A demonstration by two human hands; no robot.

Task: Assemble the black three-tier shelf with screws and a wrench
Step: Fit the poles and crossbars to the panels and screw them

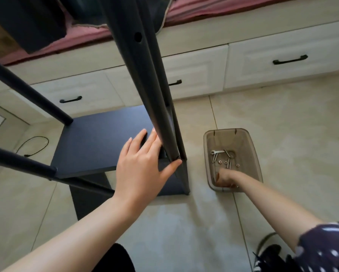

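The black shelf frame stands on the tiled floor, with a dark board (98,140) fitted as a tier and black upright posts (145,79) rising toward the camera. My left hand (143,165) lies flat with straight fingers on the board's near right corner, thumb against the foot of a post. My right hand (224,178) reaches down into a clear brownish plastic bin (257,163); its fingers are curled at the bin's near end, and what they hold is hidden. Several screws and nuts (228,162) and a small metal wrench (217,152) lie on the bin's bottom.
A white cabinet with black drawer handles (289,60) runs along the back, topped by a red cushion (86,34). A black cable (36,145) lies on the floor left of the shelf. A black shoe (268,254) shows at the bottom right.
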